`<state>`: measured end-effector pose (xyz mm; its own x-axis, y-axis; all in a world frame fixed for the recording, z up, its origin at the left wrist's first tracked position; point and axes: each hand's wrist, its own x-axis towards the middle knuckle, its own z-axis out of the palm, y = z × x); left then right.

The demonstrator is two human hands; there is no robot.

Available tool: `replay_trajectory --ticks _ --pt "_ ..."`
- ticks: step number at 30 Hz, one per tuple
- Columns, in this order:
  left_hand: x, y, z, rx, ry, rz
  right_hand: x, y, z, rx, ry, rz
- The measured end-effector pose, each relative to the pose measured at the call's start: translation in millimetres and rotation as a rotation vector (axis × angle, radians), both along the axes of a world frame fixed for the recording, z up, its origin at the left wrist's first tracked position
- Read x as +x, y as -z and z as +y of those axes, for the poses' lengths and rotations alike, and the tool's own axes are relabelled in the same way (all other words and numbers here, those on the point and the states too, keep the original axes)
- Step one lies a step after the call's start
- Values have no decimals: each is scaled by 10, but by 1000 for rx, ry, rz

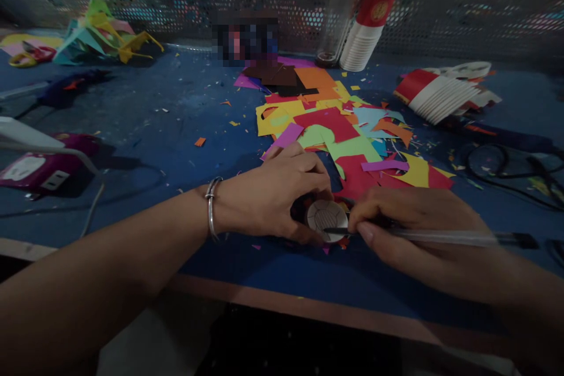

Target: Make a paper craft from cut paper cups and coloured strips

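Note:
My left hand [282,200], with a metal bangle at the wrist, curls round a small white round piece [326,216] low over the table's front part. Thin dark lines mark its pale face; how deep it is, or whether it is a cup's base, I cannot tell. A clear pen with a dark cap end [462,238] is pinched between thumb and fingers of my right hand [409,229]. The pen's dark tip reaches the lined face. Just beyond both hands lies a pile of coloured paper scraps [326,135].
Stacked paper cups [368,26] and a clear bottle [337,17] stand at the back. More cups [440,94] lie at right near a black cable [497,158]. Left are a purple power socket [48,167], a blue glue gun [70,88], scissors [30,56] and folded paper shapes [99,35].

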<state>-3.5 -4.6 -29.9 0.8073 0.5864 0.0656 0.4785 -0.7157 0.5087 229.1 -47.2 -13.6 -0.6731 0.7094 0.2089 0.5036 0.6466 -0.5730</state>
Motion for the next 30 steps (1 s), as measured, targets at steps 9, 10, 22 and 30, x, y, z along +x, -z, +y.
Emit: replay_trajectory --ticks 9,10,22,30 --pt "20 -18 -3 -8 -12 16 -1 15 5 15 78 43" --pt "20 -17 -4 -9 -13 17 -4 17 5 16 84 42" --pt "14 -8 0 -1 -4 -5 -48 25 19 32 82 20" --pt "11 -25 -3 -16 -10 4 -50 37 27 36 64 23"
